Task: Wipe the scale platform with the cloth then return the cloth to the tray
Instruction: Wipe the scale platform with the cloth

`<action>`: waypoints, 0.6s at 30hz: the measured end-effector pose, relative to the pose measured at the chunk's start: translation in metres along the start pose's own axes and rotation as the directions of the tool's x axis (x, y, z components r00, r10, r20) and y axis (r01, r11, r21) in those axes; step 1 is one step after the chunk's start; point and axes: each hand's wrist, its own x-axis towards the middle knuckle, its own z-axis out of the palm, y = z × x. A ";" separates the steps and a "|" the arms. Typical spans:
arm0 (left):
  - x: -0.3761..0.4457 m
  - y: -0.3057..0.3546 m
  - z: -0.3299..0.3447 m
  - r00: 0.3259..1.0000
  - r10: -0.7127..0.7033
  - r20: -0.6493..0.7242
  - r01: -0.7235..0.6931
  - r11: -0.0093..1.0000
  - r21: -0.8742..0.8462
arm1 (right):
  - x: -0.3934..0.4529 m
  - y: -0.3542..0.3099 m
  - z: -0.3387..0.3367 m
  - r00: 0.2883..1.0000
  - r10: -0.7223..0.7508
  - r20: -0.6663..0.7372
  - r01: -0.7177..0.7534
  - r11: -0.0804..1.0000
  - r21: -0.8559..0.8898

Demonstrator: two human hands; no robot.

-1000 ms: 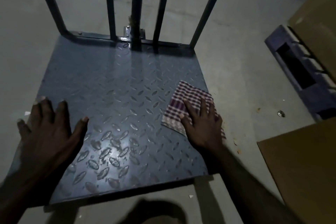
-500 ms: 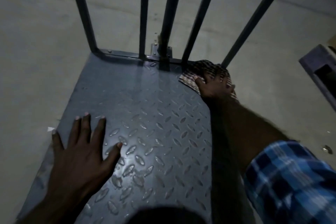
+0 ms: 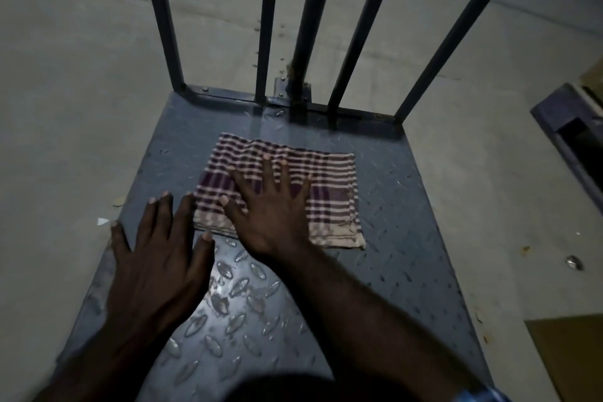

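The folded checked cloth (image 3: 280, 189) lies flat mid-way across the scale platform (image 3: 408, 238), pinned under the right hand (image 3: 274, 209) with fingers (image 3: 303, 188) splayed wide, the left hand (image 3: 156, 258) braced flat beside it; uneven pressure could bunch the cloth against the raised tread.

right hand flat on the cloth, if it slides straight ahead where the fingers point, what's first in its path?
Likely the upright bars at the platform far edge; the right hand and cloth cross only bare plate first.
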 end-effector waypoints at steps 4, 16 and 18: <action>0.003 -0.002 0.003 0.994 0.109 -0.001 -0.108 0.991 0.075 | -0.027 0.001 -0.001 1.000 0.011 -0.019 -0.012 1.000 -0.014; -0.054 0.006 -0.004 0.957 0.207 0.204 -0.221 0.974 0.051 | -0.138 -0.011 0.001 0.991 0.122 0.062 -0.119 0.992 -0.049; -0.071 0.007 -0.008 0.931 0.244 0.270 -0.268 0.962 0.055 | -0.160 -0.013 -0.003 0.990 0.135 0.047 -0.134 0.990 -0.038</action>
